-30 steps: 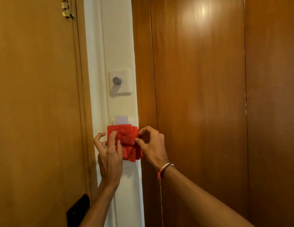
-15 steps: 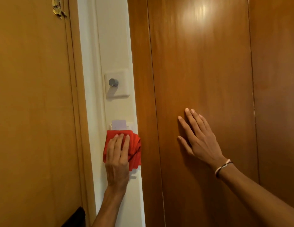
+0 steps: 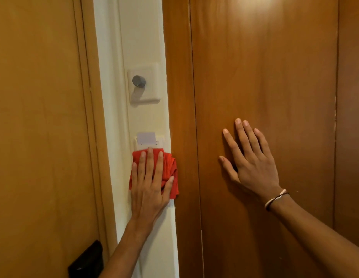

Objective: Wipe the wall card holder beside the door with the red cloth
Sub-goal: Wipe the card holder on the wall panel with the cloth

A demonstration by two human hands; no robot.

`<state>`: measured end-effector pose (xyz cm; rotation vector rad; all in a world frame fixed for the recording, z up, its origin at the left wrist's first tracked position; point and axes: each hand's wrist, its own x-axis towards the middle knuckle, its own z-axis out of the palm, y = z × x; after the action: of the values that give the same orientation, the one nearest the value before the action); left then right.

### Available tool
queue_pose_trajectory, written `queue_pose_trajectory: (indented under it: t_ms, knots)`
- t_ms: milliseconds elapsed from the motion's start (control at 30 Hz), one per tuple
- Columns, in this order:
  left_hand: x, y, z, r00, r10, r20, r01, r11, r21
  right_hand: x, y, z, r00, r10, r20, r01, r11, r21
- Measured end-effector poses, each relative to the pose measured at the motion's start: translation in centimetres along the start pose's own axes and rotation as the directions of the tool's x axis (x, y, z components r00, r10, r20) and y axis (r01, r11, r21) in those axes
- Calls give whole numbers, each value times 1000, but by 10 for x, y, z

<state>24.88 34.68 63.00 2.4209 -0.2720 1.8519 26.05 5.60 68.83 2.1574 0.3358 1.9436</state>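
A white wall card holder (image 3: 147,145) sits on the narrow cream wall strip, with a pale card (image 3: 146,138) sticking up out of its top. The folded red cloth (image 3: 169,167) covers the holder's lower part. My left hand (image 3: 150,183) lies flat on the cloth, fingers spread and pointing up, pressing it against the wall. My right hand (image 3: 249,157) rests flat and apart from the cloth on the dark wooden panel (image 3: 264,77) to the right, holding nothing.
Above the holder is a white switch plate with a grey round knob (image 3: 138,81). A lighter wooden door (image 3: 38,117) fills the left, with a black lock plate (image 3: 86,261) at its lower edge. A wooden frame post (image 3: 177,77) borders the wall strip on the right.
My right hand has let go of the cloth and moved right onto the wooden panel. My left hand now presses the cloth alone, flat over the holder's lower part.
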Motion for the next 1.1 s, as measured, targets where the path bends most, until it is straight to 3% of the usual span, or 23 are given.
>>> queue_pose_trajectory:
  t_ms: [167,300,467,600,733,933,1100]
  knots:
    - [10,0,-4,1000,-12,-8,13,999,32,3,1,0,1000,-1,-7,1,1000,-27]
    - [-9,2,1,998,54,33,-58,991,123,-3,-1,2,1000,0,-7,0,1000,-7]
    - [10,-1,-3,998,-31,-62,35,997,70,0,0,3,1000,2,-24,-2,1000,-6]
    - [-14,4,8,992,22,-127,-11,996,89,-1,-1,2,999,0,-36,0,1000,-6]
    - [16,-11,5,976,56,-209,-34,994,107,-1,-1,3,999,7,-43,-7,1000,-3]
    - [-30,9,17,999,-13,-34,18,991,129,-2,-2,2,999,12,-41,-12,1000,-3]
    - [-7,-5,12,1000,11,-29,-7,994,113,-1,-2,3,998,15,-58,-15,1000,-4]
